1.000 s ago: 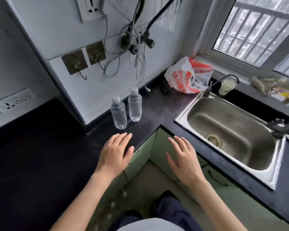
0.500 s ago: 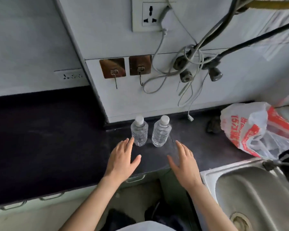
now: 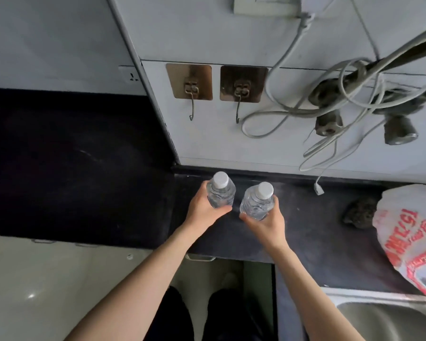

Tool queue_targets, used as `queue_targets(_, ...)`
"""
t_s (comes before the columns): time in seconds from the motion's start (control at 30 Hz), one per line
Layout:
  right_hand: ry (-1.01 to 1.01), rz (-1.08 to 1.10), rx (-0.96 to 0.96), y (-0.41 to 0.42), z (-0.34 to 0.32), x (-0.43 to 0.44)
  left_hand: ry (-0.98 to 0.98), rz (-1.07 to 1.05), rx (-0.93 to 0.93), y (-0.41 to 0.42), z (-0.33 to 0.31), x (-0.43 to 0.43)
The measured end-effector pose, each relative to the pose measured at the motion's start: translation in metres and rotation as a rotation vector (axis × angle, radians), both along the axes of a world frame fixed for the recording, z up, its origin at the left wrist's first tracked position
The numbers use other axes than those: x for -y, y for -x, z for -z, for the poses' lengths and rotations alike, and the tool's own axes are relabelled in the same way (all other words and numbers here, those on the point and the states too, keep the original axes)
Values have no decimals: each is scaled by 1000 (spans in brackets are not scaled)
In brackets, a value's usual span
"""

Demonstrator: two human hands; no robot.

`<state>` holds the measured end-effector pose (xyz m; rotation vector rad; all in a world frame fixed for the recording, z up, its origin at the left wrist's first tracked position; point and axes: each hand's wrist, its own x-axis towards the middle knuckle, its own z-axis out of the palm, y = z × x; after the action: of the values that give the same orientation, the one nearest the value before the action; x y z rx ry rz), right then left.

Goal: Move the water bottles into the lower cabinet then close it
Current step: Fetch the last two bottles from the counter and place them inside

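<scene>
Near counter edge point(image 3: 231, 252), hands point(image 3: 207, 210) — gripping bottles point(image 3: 220, 193)

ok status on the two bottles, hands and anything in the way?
Left hand gripping left bottle; right hand gripping right bottle. Both over the dark counter, not yet in cabinet. Dangling cable close by, not touching.

I see two small clear water bottles with white screw caps, both upright or nearly so, side by side just apart over the dark countertop point(image 3: 305, 230). The left bottle point(image 3: 220, 193) sits inside my left hand point(image 3: 203, 210), fingers wrapped round its lower body with cap and shoulder standing clear above the grasp. The right bottle point(image 3: 257, 203) is clasped the same way by my right hand point(image 3: 268, 222), leaning slightly rightward, its cap above my fingers; I cannot tell whether either base touches the counter.
</scene>
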<state>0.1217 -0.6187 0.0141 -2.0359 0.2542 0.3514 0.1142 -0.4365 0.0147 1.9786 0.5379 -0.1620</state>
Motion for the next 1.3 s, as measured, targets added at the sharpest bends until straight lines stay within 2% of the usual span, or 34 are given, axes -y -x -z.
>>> queue_targets(0.17,-10,29,-17,2,0,1,10,-25,18,1,0,-2)
queue_targets(0.3,-41,-19,-21,14,-6,6,-34,7,2,22,-13,-13)
queue_targets(0.4,-92,-81,7,25,-24,1,-35,-55,5,49,-26,-27)
queue_targets(0.6,-289,-363,51,31,-63,-38,31,-335,100,113,-61,-63)
queue_targets(0.8,-424,-635,83,40,-94,-113,67,-688,249,190,-101,-109)
queue_targets(1.03,-465,-934,41,112,-109,-219,-54,-1028,324,316,-131,-166)
queue_targets(1.2,-370,-1131,64,205,-88,-296,-93,-1277,243,441,-108,-198)
queue_targets(1.3,-298,-1218,33,273,-61,-337,-113,-1427,98,525,-74,-213)
